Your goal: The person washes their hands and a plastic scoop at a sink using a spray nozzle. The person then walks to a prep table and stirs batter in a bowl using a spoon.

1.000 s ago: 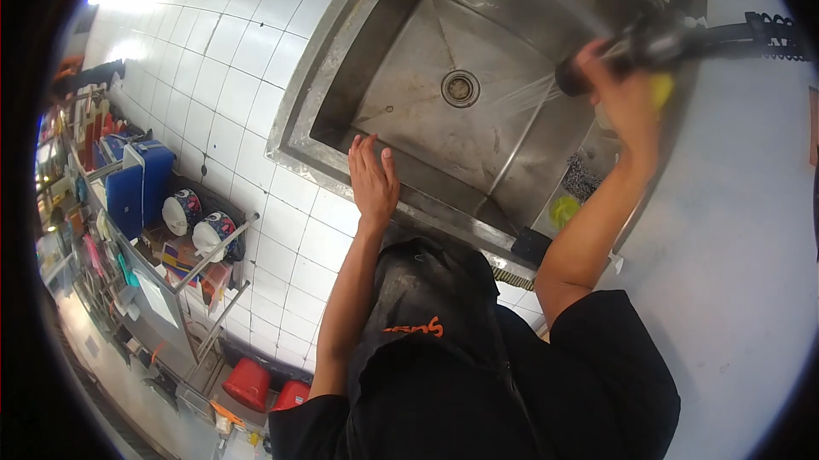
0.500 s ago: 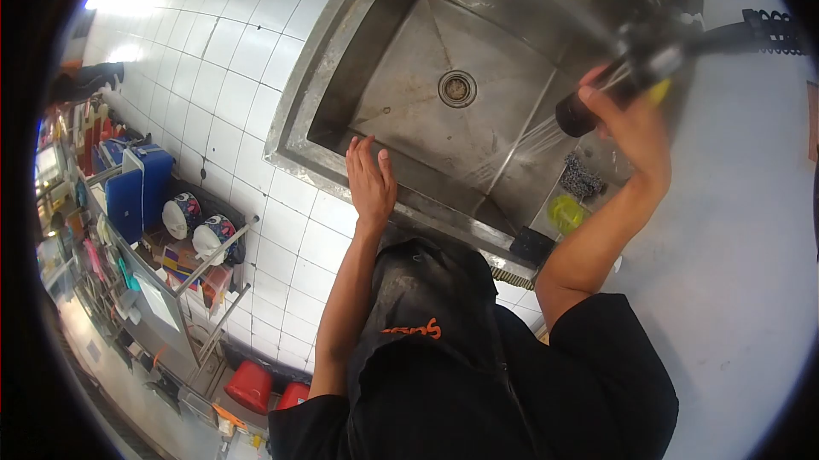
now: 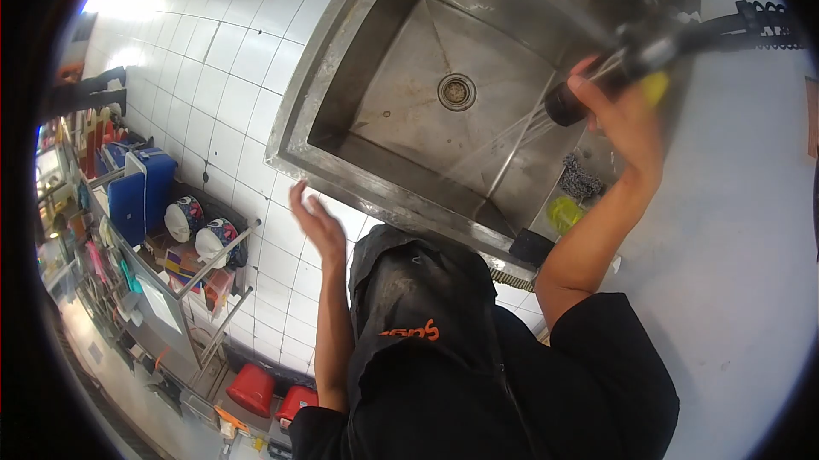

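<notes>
My right hand (image 3: 627, 110) is wrapped round a black spray head (image 3: 570, 105) at the right side of the steel sink (image 3: 486, 76). Water sprays from it down and left into the basin, whose round drain (image 3: 456, 92) is uncovered. Off the sink's front left edge, my left hand (image 3: 320, 223) hangs in the air with its fingers apart, holding nothing. A metal scourer (image 3: 581, 178) and a yellow-green scrubber (image 3: 565, 214) lie on the sink's right ledge, below my right hand. Something yellow (image 3: 655, 87) shows behind that hand.
A black block (image 3: 531, 247) sits at the sink's near right corner. At the left are a metal rack, a blue case (image 3: 128, 204), two patterned items with white tops (image 3: 183, 219) and red buckets (image 3: 252, 389). A dark-clothed limb of another person (image 3: 90, 93) shows at upper left.
My left hand has left the sink's front edge and moved left and toward me. The spray head has shifted about, and water still flows. At far left, the other person's dark limb has moved.
</notes>
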{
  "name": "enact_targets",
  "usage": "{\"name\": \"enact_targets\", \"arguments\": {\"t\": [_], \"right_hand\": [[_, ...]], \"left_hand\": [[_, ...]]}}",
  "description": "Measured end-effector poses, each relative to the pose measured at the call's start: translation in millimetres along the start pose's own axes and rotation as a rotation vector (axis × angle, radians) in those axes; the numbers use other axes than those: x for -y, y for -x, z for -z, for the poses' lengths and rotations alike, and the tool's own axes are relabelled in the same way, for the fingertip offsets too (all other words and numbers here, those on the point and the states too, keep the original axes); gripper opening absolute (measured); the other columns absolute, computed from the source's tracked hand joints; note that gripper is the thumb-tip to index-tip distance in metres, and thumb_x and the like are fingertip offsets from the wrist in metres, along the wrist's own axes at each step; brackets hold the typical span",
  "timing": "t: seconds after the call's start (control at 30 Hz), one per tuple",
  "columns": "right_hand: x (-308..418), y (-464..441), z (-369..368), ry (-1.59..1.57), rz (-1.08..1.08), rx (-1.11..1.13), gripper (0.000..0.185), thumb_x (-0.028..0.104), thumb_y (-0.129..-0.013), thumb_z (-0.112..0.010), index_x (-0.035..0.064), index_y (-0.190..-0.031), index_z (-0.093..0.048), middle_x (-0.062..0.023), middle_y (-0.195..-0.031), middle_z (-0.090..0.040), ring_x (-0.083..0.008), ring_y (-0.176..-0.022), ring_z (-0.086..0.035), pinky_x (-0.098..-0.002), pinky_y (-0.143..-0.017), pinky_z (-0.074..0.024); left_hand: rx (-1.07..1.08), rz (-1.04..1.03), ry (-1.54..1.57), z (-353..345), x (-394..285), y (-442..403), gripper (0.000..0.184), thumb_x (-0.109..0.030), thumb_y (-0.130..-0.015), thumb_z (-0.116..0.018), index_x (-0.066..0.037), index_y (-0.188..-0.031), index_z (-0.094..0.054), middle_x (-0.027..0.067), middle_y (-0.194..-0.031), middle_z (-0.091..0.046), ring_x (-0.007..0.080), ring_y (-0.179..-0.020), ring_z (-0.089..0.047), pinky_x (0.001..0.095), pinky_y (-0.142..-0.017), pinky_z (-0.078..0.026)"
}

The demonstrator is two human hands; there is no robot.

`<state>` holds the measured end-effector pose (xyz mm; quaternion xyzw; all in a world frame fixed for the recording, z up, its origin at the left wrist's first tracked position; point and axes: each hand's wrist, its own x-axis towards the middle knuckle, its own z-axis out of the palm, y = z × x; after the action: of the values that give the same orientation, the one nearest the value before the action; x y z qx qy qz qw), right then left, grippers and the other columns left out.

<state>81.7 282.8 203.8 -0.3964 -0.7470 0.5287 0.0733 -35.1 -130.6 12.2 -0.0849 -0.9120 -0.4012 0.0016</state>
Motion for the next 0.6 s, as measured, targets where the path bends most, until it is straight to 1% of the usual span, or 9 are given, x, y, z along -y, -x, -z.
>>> {"name": "enact_targets", "arguments": {"t": [0.1, 0.17, 0.23, 0.27, 0.3, 0.37, 0.43, 0.53, 0.6], "right_hand": [[-6.8, -8.4, -2.8, 0.026, 0.039, -0.058, 0.029, 0.030, -0.085, -0.074, 0.0047, -0.095, -0.065, 0.0003, -0.073, -0.061, -0.0067, -0.056, -0.051, -0.0230, -0.052, -0.0411], [-9.1, -13.1, -4.3, 0.088, 0.034, -0.120, 0.028, 0.029, -0.084, -0.074, 0.0048, -0.096, -0.066, 0.0000, -0.074, -0.062, -0.0069, -0.058, -0.052, -0.0231, -0.053, -0.0421], [-12.0, -18.2, -5.7, 0.106, 0.046, -0.152, 0.028, 0.029, -0.084, -0.074, 0.0048, -0.096, -0.066, -0.0002, -0.075, -0.062, -0.0071, -0.060, -0.053, -0.0234, -0.054, -0.0431], [-14.1, -20.5, -5.7, 0.094, 0.058, -0.154, 0.028, 0.029, -0.084, -0.074, 0.0048, -0.097, -0.067, -0.0003, -0.075, -0.062, -0.0073, -0.060, -0.053, -0.0236, -0.054, -0.0436], [-15.1, -21.5, -5.1, 0.084, 0.070, -0.156, 0.028, 0.029, -0.084, -0.074, 0.0048, -0.097, -0.067, -0.0003, -0.076, -0.063, -0.0075, -0.061, -0.054, -0.0238, -0.054, -0.0441], [-14.6, -20.7, -2.4, 0.091, 0.058, -0.113, 0.029, 0.030, -0.084, -0.074, 0.0047, -0.097, -0.067, -0.0008, -0.076, -0.063, -0.0077, -0.062, -0.055, -0.0240, -0.055, -0.0447], [-14.6, -20.3, -3.4, 0.081, 0.058, -0.107, 0.029, 0.030, -0.084, -0.074, 0.0046, -0.096, -0.067, -0.0012, -0.077, -0.063, -0.0079, -0.064, -0.056, -0.0243, -0.056, -0.0454], [-15.7, -26.3, -8.9, 0.087, 0.071, -0.167, 0.031, 0.032, -0.084, -0.075, 0.0040, -0.096, -0.067, -0.0020, -0.078, -0.064, -0.0086, -0.067, -0.057, -0.0248, -0.057, -0.0467], [-19.0, -33.5, -9.6, 0.149, 0.062, -0.220, 0.032, 0.032, -0.084, -0.075, 0.0035, -0.096, -0.067, -0.0026, -0.080, -0.065, -0.0095, -0.068, -0.058, -0.0251, -0.058, -0.0475]], "left_hand": [[-0.149, 0.242, -0.082, 40.3, 54.6, 19.3, 0.041, -0.025, -0.106, -0.037, 0.008, -0.129, -0.046, 0.0233, -0.130, -0.050, 0.0337, -0.123, -0.047, 0.0408, -0.107, -0.033], [-0.186, 0.313, -0.218, 65.7, 134.7, 49.9, 0.048, -0.031, -0.106, -0.035, 0.010, -0.127, -0.047, 0.0264, -0.123, -0.053, 0.0364, -0.115, -0.052, 0.0401, -0.102, -0.039], [-0.160, 0.351, -0.242, 93.3, 203.8, 98.7, 0.048, -0.035, -0.105, -0.035, 0.011, -0.111, -0.051, 0.0293, -0.105, -0.056, 0.0385, -0.096, -0.056, 0.0450, -0.086, -0.044], [-0.151, 0.369, -0.406, 106.2, 232.3, 124.3, 0.047, -0.033, -0.105, -0.033, 0.010, -0.104, -0.052, 0.0300, -0.096, -0.056, 0.0419, -0.087, -0.054, 0.0469, -0.080, -0.044], [-0.088, 0.357, -0.507, 122.9, 274.0, 156.7, 0.051, -0.034, -0.105, -0.032, 0.012, -0.102, -0.052, 0.0312, -0.092, -0.056, 0.0459, -0.084, -0.054, 0.0491, -0.079, -0.044], [-0.086, 0.699, -0.493, 137.6, 267.8, 197.9, 0.059, -0.040, -0.104, -0.030, 0.014, -0.103, -0.053, 0.0348, -0.099, -0.058, 0.0480, -0.092, -0.056, 0.0519, -0.083, -0.044], [-0.107, 0.855, -0.535, 142.7, 270.4, 233.6, 0.065, -0.045, -0.102, -0.029, 0.015, -0.104, -0.054, 0.0384, -0.106, -0.058, 0.0503, -0.101, -0.057, 0.0536, -0.088, -0.044], [0.078, 0.971, -0.619, 141.8, 259.3, 260.6, 0.065, -0.045, -0.101, -0.029, 0.015, -0.106, -0.054, 0.0393, -0.109, -0.058, 0.0521, -0.105, -0.056, 0.0546, -0.091, -0.044], [0.130, 0.963, -0.627, 136.2, 263.9, 273.0, 0.064, -0.045, -0.100, -0.030, 0.014, -0.105, -0.055, 0.0385, -0.106, -0.060, 0.0526, -0.103, -0.057, 0.0548, -0.090, -0.044]]}}
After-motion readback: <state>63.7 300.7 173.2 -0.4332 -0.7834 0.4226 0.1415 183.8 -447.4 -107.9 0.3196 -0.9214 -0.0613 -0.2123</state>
